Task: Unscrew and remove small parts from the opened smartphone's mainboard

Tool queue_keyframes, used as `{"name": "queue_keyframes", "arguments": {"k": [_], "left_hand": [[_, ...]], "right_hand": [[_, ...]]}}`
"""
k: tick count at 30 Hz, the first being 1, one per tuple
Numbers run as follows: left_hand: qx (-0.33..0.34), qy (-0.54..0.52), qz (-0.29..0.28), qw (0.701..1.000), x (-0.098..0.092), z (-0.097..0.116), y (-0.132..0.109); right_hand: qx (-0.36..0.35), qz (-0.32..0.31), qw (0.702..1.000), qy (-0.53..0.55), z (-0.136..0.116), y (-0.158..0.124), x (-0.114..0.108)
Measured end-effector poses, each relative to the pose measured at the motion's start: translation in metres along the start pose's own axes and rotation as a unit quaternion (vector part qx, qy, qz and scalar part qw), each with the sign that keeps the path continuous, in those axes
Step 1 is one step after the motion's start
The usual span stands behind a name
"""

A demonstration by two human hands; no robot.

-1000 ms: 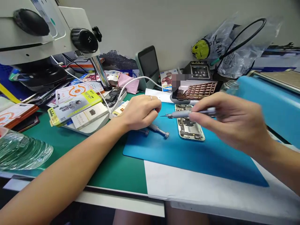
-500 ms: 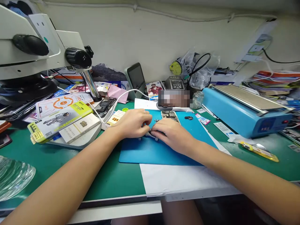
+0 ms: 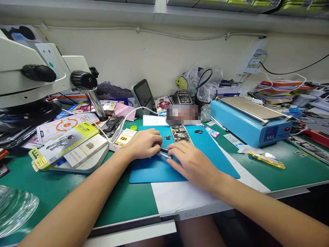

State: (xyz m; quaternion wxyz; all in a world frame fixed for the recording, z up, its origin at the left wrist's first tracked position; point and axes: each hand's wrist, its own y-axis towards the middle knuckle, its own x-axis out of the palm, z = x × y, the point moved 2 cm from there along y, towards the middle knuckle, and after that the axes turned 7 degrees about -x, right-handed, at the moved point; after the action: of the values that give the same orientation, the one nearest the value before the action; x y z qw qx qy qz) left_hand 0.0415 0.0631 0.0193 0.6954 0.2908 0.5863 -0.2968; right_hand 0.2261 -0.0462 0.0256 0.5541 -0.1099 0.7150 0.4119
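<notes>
My left hand (image 3: 146, 142) rests over the blue mat (image 3: 149, 173), fingers curled around slim grey pen-like tools (image 3: 163, 153). These lie low, side by side, and stick out toward the right; their exact kind is not clear. My right hand (image 3: 191, 161) meets their right ends, which sit between its thumb and fingers. Just beyond the hands is an opened phone (image 3: 180, 133) with its inner parts exposed. Small dark parts (image 3: 167, 137) lie to its left, and a small black piece (image 3: 198, 131) lies to its right.
A microscope (image 3: 38, 79) overhangs the left side, above boxes (image 3: 69, 140). At the right stand a blue heating-plate machine (image 3: 252, 120) and a yellow cutter knife (image 3: 267, 160). A glass dish (image 3: 17, 209) is near left. White paper (image 3: 180, 199) lies under the mat.
My right hand has drawn back and to the right, its fingers more spread, so the pen-like tools between the hands show more. The camera view has shifted right and up.
</notes>
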Motion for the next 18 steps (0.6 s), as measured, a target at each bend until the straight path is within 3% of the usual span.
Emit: {"name": "queue_keyframes", "arguments": {"k": [10,18], "left_hand": [[0.011,-0.043,0.005,0.999,0.002,-0.004,0.002],[0.008,-0.053,0.007,0.999,0.007,-0.001,0.001]], "right_hand": [[0.053,0.123,0.99,0.052,-0.01,-0.035,-0.065],[0.055,0.138,0.987,0.061,-0.002,-0.034,-0.062]]}}
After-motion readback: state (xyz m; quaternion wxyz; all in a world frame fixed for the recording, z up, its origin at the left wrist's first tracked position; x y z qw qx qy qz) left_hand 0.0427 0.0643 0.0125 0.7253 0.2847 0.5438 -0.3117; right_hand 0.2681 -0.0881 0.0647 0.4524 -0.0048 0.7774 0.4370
